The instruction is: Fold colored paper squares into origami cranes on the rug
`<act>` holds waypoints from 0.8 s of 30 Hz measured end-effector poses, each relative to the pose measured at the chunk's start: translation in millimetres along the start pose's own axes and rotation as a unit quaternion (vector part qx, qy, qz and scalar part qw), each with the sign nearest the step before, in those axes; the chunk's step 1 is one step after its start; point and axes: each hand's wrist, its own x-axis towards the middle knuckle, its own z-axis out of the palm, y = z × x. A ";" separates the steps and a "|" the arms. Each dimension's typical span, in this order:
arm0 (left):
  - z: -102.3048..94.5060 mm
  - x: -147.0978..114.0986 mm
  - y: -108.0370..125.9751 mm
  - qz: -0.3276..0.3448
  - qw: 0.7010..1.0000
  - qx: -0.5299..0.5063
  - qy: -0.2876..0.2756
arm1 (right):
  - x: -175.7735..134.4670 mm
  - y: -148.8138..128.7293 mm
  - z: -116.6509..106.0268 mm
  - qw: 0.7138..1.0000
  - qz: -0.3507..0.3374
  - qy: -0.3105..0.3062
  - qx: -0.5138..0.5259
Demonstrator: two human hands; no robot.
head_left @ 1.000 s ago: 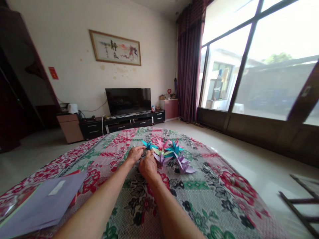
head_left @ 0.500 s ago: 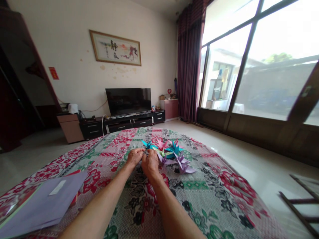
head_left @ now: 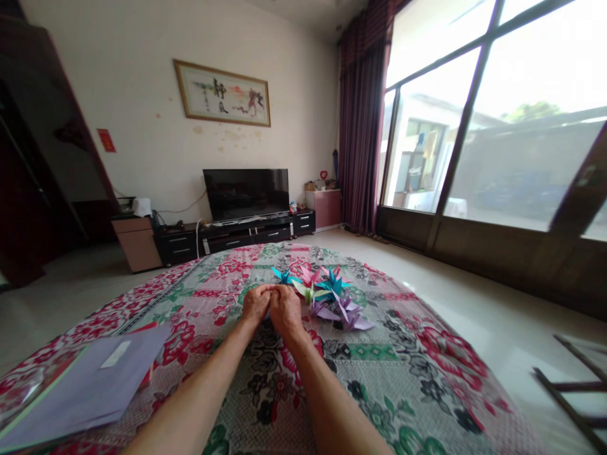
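Observation:
My left hand (head_left: 257, 304) and my right hand (head_left: 285, 309) meet over the middle of the table, fingertips touching. The fingers of both are curled and closed. Whatever they pinch is hidden behind the knuckles. Folded paper cranes cluster just beyond and to the right of my hands. A blue crane (head_left: 285, 277) lies behind the fingertips, with a light green crane (head_left: 309, 292) close to my right hand. Pink paper (head_left: 310, 276) and a teal crane (head_left: 334, 285) are farther back. A purple crane (head_left: 351, 316) sits at the cluster's right front.
A floral cloth (head_left: 374, 354) covers the round table. Flat sheets of coloured paper (head_left: 95, 379), purple uppermost, are stacked at the left front. Dark bars (head_left: 569, 385) of a piece of furniture stand off the table's right side. A television (head_left: 246, 194) stands against the far wall.
Both hands have closed tighter together, and their fingertips now meet where a small gap showed before. The cranes and paper stack stay put; the view has shifted slightly.

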 end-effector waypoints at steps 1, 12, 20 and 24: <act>0.2 -0.5 -1.6 0.001 1.000 -0.004 0.008 | -0.3 0.3 1.2 1.000 -0.002 -0.008 -0.005; -34.7 -37.9 12.4 -0.028 0.993 0.093 0.067 | -19.5 -17.0 6.8 0.993 -0.038 -0.104 -0.049; -118.2 -79.1 14.6 0.005 0.957 0.234 0.172 | -50.3 -63.9 46.7 0.985 0.024 -0.133 0.108; -153.6 -96.7 -1.2 0.008 0.925 0.315 0.212 | -64.1 -76.8 78.1 0.924 0.090 -0.153 0.340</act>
